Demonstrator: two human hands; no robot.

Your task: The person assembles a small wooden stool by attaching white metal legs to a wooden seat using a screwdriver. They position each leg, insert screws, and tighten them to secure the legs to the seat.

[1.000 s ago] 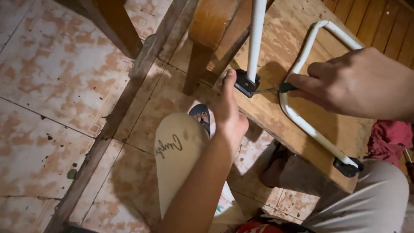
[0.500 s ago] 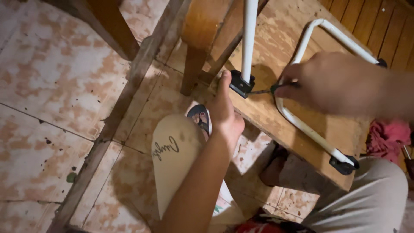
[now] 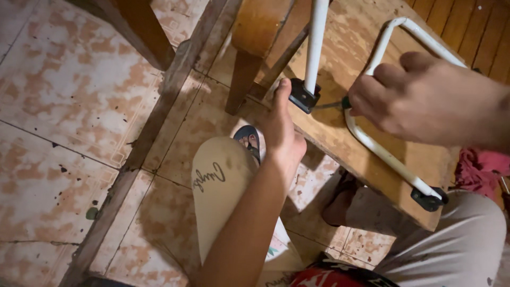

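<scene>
Left hand (image 3: 284, 133) pressed flat by the black plastic foot (image 3: 304, 95) of a smooth white metal tube frame (image 3: 372, 146), lying on a worn, scratched wooden surface (image 3: 345, 48). Right hand (image 3: 425, 98) clenched round a thin screwdriver (image 3: 330, 105) poking at that foot. Underneath, blotchy, stained floor tiles (image 3: 69, 106).

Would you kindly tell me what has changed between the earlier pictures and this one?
The right hand, gripping a small tool against the white tube frame, has shifted slightly up the bend. The upright white tube with its black end cap leans slightly more upright. The left hand still braces beside the cap on the wooden board. Nothing was let go.
</scene>
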